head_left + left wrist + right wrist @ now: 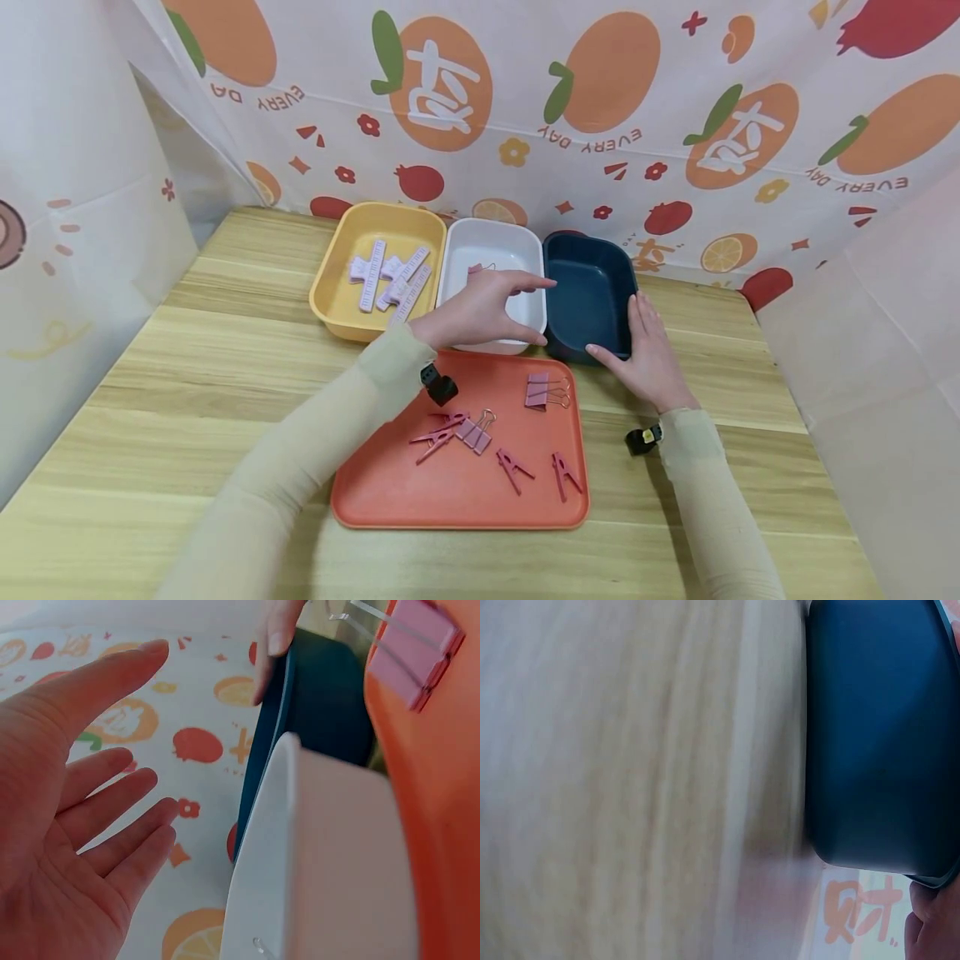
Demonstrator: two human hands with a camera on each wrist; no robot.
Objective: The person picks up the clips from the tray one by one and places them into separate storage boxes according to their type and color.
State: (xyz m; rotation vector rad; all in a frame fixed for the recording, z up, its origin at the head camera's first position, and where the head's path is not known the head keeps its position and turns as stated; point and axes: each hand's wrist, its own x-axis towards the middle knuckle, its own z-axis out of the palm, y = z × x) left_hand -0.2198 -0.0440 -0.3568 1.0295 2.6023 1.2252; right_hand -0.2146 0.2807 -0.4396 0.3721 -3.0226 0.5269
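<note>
My left hand [491, 310] hovers over the white bin [513, 246], fingers and thumb spread apart with nothing between them. Under it, part of a pink clip [475, 268] shows inside that bin; the rest is hidden. At the dark blue bin [588, 292], my right hand [651, 354] holds the near right corner, thumb at the front rim and fingers along the right side. No objects show inside this bin. In the left wrist view, fingertips of the right hand [281, 630] touch its rim.
A yellow bin [330, 287] at the left contains several lilac ruler-shaped clips [372, 275]. In front of the bins, an orange tray [405, 500] bears pink binder clips [537, 390] and several pink clothespins [514, 468]. A patterned curtain [525, 183] hangs behind the bins.
</note>
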